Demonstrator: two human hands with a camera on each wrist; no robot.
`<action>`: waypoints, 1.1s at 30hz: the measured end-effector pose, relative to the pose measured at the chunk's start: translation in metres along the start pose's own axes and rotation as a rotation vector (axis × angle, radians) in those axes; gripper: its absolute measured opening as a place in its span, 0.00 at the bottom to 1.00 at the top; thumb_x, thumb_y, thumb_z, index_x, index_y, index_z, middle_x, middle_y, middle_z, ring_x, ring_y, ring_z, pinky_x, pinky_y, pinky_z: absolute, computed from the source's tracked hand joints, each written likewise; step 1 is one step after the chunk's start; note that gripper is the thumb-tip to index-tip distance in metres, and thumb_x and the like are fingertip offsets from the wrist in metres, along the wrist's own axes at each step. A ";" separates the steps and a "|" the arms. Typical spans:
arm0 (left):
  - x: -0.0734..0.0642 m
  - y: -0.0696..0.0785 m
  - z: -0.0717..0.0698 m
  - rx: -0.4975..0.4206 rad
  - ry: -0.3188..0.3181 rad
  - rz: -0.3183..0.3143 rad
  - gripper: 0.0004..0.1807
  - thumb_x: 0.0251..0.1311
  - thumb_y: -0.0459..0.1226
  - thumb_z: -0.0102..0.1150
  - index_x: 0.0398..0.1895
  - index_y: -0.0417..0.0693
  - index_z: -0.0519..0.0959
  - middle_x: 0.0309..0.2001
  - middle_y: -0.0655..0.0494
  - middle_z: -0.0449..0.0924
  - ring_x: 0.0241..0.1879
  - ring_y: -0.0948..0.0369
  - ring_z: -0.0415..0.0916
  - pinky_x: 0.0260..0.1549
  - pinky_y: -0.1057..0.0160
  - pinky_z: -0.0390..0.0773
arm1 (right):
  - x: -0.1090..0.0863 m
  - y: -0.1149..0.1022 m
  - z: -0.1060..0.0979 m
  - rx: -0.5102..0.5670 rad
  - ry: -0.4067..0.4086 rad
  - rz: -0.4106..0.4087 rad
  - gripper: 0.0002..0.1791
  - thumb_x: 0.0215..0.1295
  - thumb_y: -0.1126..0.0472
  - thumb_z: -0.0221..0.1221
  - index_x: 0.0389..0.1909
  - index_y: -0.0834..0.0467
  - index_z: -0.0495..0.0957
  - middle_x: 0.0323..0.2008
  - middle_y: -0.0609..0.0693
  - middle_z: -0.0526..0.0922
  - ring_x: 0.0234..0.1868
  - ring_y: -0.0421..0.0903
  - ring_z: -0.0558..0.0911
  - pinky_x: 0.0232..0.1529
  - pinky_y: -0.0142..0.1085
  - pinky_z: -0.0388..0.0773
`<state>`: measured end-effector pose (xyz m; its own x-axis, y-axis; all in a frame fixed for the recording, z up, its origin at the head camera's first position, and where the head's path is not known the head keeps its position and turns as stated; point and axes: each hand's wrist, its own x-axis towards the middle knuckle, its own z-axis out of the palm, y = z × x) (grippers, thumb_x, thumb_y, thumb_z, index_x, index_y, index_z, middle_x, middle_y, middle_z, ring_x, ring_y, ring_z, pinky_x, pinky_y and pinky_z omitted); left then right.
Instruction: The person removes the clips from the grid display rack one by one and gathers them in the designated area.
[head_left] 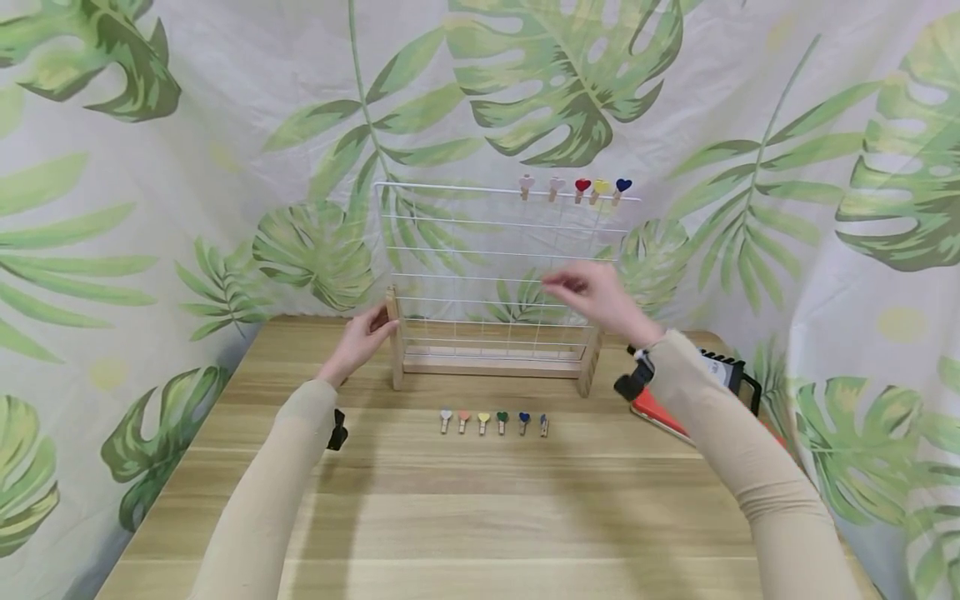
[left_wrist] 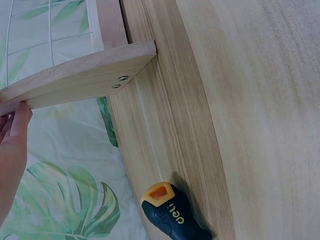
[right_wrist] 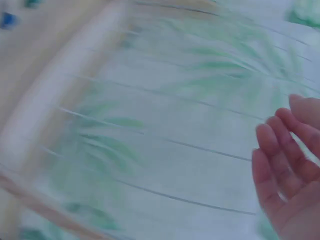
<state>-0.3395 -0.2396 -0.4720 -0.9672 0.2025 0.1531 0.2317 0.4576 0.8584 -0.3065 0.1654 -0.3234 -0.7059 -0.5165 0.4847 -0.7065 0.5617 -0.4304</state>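
Note:
A white wire grid (head_left: 480, 250) stands upright in a wooden base, with several small heart-topped clothespins (head_left: 582, 190) clipped along its top wire towards the right: two pale, then red, yellow and blue. My left hand (head_left: 364, 335) grips the left wooden post (head_left: 395, 342) of this rack; in the left wrist view its fingers (left_wrist: 21, 120) lie at the post's outer side. My right hand (head_left: 592, 296) hovers before the right part of the grid, empty, its fingers (right_wrist: 267, 140) loosely bent. On the table in front lies a row of more heart clothespins (head_left: 483, 422).
A red-orange and black item (head_left: 663, 417) lies at the table's right, partly behind my right forearm. A black and yellow deli-marked tool (left_wrist: 172, 212) rests on the table left of the rack. Leaf-printed cloth (head_left: 225, 150) hangs behind the table (head_left: 480, 517).

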 end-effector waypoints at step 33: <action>0.001 0.000 0.000 0.005 0.009 0.004 0.32 0.75 0.40 0.49 0.75 0.32 0.57 0.68 0.30 0.67 0.69 0.40 0.66 0.68 0.44 0.71 | 0.113 -0.036 -0.055 -0.200 0.176 -0.090 0.09 0.68 0.61 0.62 0.42 0.62 0.87 0.41 0.57 0.87 0.44 0.50 0.84 0.47 0.42 0.82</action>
<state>-0.3406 -0.2394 -0.4716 -0.9673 0.1960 0.1609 0.2356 0.4608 0.8557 -0.3583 0.1222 -0.2115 -0.6092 -0.4599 0.6461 -0.7297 0.6440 -0.2297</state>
